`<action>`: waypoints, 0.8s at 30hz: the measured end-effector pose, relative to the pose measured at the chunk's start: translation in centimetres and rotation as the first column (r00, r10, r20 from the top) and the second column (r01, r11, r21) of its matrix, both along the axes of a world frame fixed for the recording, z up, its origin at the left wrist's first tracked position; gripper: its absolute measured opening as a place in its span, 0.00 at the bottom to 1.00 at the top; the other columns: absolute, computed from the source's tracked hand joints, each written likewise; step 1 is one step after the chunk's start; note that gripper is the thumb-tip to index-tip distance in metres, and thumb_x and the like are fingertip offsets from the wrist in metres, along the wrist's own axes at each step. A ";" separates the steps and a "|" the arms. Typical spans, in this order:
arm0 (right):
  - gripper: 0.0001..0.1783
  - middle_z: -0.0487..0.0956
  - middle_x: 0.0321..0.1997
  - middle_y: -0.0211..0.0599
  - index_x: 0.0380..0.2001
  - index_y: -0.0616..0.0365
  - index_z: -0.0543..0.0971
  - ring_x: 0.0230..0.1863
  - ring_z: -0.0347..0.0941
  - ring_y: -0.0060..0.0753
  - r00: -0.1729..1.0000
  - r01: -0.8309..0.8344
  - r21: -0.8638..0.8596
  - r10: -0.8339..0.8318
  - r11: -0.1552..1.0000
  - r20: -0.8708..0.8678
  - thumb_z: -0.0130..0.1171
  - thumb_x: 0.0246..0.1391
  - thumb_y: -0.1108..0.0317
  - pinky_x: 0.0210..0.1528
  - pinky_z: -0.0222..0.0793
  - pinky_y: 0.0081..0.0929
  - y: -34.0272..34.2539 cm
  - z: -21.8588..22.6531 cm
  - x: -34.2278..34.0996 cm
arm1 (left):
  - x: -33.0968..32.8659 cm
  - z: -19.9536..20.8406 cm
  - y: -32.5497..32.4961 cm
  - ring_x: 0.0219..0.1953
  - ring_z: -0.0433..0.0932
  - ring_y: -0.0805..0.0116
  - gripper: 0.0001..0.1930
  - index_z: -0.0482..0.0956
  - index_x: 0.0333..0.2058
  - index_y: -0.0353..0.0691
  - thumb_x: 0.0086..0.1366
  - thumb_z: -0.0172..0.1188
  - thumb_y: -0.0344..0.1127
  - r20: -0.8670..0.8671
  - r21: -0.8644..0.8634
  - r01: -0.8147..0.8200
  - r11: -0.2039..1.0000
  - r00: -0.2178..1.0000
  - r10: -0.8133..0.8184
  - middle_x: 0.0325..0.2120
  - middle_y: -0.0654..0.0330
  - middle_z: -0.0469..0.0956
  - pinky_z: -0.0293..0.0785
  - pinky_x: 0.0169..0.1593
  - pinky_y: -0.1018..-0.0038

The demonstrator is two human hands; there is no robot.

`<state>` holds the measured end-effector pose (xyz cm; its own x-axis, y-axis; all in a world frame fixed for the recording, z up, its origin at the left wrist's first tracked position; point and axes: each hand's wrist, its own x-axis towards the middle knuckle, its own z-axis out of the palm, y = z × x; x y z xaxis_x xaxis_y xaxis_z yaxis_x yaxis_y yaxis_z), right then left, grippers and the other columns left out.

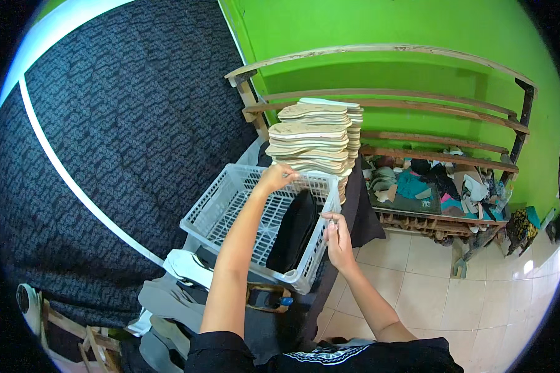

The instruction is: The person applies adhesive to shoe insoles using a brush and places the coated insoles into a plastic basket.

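A white plastic basket (206, 196) with slotted walls rests on a dark-covered table. My left hand (278, 178) is closed on its far rim. On the right side, my right hand (337, 239) grips the basket's edge, fingers bent over the rim and thumb up. Several black sole-shaped pieces (289, 233) stand on edge together inside, along the right wall. Just beyond the basket rises a tall stack of cream sole-shaped pieces (308, 143).
Grey sole-shaped pieces (168, 301) lie near left, beside a white piece (190, 267). A wooden-edged tool with a blue part (270, 298) sits before the basket. A wooden rack (417, 105) stands by the green wall, above a pile of scraps (448, 186). Dark patterned cloth (124, 124) hangs left.
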<state>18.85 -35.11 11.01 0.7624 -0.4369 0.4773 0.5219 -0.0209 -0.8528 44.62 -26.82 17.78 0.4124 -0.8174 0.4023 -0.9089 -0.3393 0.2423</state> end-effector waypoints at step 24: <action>0.12 0.68 0.39 0.38 0.35 0.59 0.67 0.24 0.68 0.27 0.466 -0.800 -0.521 0.856 0.298 -0.225 0.52 0.47 0.68 0.21 0.64 0.21 30.7 3.6 -16.3 | -48.5 -3.0 40.7 0.31 0.72 0.70 0.11 0.75 0.36 0.35 0.54 0.54 0.32 -0.407 -0.498 -0.863 0.086 0.320 0.856 0.34 0.56 0.73 0.67 0.35 0.79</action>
<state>2.56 -4.38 14.56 0.5238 0.7241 0.4487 0.5828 0.0796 -0.8087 -3.92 13.92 14.80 0.6803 0.4875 0.5473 -0.0930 -0.6833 0.7242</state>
